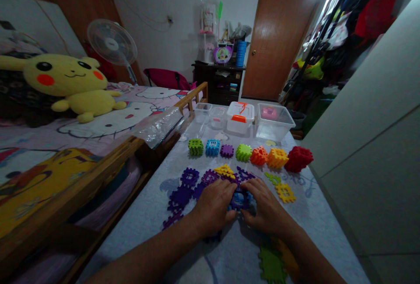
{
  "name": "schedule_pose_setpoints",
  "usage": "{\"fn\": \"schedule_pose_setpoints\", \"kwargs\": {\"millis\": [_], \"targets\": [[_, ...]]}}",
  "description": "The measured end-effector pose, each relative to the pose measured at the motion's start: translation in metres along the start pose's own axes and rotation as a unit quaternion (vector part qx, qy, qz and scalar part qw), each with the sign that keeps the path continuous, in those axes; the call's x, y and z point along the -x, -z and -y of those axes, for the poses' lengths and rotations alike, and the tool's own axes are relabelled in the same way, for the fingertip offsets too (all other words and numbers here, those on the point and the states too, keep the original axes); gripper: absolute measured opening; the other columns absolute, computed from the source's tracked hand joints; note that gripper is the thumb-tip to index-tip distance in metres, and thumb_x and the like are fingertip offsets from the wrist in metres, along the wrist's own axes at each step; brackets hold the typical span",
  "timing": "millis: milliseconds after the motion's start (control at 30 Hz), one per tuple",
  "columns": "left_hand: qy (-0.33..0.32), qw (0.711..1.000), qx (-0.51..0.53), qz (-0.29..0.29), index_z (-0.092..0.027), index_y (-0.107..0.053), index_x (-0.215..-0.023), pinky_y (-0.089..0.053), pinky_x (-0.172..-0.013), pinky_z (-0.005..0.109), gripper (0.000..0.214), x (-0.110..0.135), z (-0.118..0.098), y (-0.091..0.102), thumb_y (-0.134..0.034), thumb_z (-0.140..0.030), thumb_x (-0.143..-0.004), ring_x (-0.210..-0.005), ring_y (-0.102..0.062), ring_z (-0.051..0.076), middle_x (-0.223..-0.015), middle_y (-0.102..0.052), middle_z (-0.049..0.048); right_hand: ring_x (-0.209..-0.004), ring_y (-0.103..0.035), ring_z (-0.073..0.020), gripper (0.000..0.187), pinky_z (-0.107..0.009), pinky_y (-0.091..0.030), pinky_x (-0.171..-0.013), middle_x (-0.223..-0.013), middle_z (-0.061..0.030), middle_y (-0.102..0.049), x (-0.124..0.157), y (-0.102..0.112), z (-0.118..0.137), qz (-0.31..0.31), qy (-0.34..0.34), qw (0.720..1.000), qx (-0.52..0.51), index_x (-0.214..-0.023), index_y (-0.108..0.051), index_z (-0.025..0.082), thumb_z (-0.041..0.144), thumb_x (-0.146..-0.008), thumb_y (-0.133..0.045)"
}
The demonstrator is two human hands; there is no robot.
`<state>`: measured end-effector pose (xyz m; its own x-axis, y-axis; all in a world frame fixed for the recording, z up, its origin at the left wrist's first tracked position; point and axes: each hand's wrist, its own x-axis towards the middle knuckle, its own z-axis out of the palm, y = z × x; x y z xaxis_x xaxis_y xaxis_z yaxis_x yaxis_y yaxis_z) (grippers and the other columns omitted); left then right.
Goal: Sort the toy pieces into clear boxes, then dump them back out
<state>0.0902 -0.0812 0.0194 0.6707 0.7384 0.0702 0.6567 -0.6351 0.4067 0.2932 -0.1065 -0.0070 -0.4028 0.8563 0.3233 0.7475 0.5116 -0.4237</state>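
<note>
One blue interlocking tile (240, 203), with a square-window pattern, is placed at the middle of the cloth-covered table (323, 218), directly between the two hands; lighter blue is seen at its right edge, though the count of pieces there cannot be told. It is flanked on its left side by the left hand (215, 201) and on its right side by the right hand (265, 205), neither being set clearly nearer. No long axis is made out, the outline being roughly square and partly covered. Both hands are curled inward, the tile's sides apparently being pinched between fingers at the far edge and thumbs at the near edge; firmness of grip cannot be told. Dark purple tiles (180, 198) are spread to the left, and a yellow lattice tile (225, 170) is set just beyond the hands. To the right, a yellow-orange window tile (285, 192) is laid flat; near the right forearm, a green tile (272, 263) is partly shown. Farther off, a red stack (299, 159) is stood at the right end of a row of coloured stacks.
</note>
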Motion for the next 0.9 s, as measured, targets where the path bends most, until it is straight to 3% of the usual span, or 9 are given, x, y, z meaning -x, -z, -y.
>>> {"fn": "schedule_pose_setpoints", "kwargs": {"millis": [333,467,667,800,900], "targets": [[-0.031,0.998,0.058,-0.010,-0.016,-0.051,-0.124,-0.040,-0.107,0.042,0.057,-0.005,0.010,0.004,-0.071,-0.018,-0.070,-0.118,-0.053,0.027,-0.126,-0.060,0.0108,-0.123,-0.054,-0.0287,0.056,-0.052,-0.040,-0.108,-0.129,-0.0142,-0.060,0.003,-0.002,-0.009,0.024,0.013,0.999,-0.047,-0.131,-0.050,0.019,0.020,-0.077,-0.066],[-0.028,0.999,0.032,-0.018,-0.016,-0.048,-0.127,-0.039,-0.108,0.044,0.058,-0.004,0.004,0.004,-0.067,-0.016,-0.072,-0.121,-0.050,0.028,-0.128,-0.057,0.0118,-0.122,-0.055,-0.0291,0.056,-0.051,-0.043,-0.106,-0.127,-0.0147,-0.060,0.002,-0.005,-0.006,0.019,-0.004,0.998,-0.052,-0.130,-0.052,0.018,0.017,-0.076,-0.066],[-0.020,1.000,-0.010,-0.004,-0.016,-0.056,-0.116,-0.046,-0.099,0.042,0.045,-0.003,-0.003,0.011,-0.069,-0.021,-0.073,-0.109,-0.055,0.028,-0.116,-0.062,0.0101,-0.124,-0.054,-0.0302,0.059,-0.053,-0.042,-0.107,-0.131,-0.0149,-0.059,0.005,-0.011,-0.009,0.028,-0.009,0.998,-0.046,-0.133,-0.051,0.020,0.020,-0.076,-0.069],[0.001,0.999,-0.012,-0.031,-0.018,-0.057,-0.117,-0.044,-0.101,0.043,0.052,0.004,0.018,0.025,-0.074,-0.026,-0.069,-0.111,-0.057,0.028,-0.118,-0.063,0.0105,-0.132,-0.047,-0.0314,0.068,-0.054,-0.039,-0.109,-0.139,-0.0147,-0.053,0.007,-0.005,-0.012,0.003,-0.023,0.999,-0.041,-0.144,-0.039,0.022,0.031,-0.082,-0.067],[0.083,0.995,-0.006,-0.059,-0.018,-0.059,-0.115,-0.046,-0.098,0.041,0.050,0.016,0.057,0.043,-0.074,-0.030,-0.069,-0.108,-0.059,0.028,-0.116,-0.065,0.0102,-0.129,-0.050,-0.0315,0.065,-0.052,-0.044,-0.105,-0.139,-0.0144,-0.053,0.006,0.003,-0.014,-0.029,-0.053,0.998,-0.029,-0.143,-0.040,0.023,0.036,-0.084,-0.064]]}}
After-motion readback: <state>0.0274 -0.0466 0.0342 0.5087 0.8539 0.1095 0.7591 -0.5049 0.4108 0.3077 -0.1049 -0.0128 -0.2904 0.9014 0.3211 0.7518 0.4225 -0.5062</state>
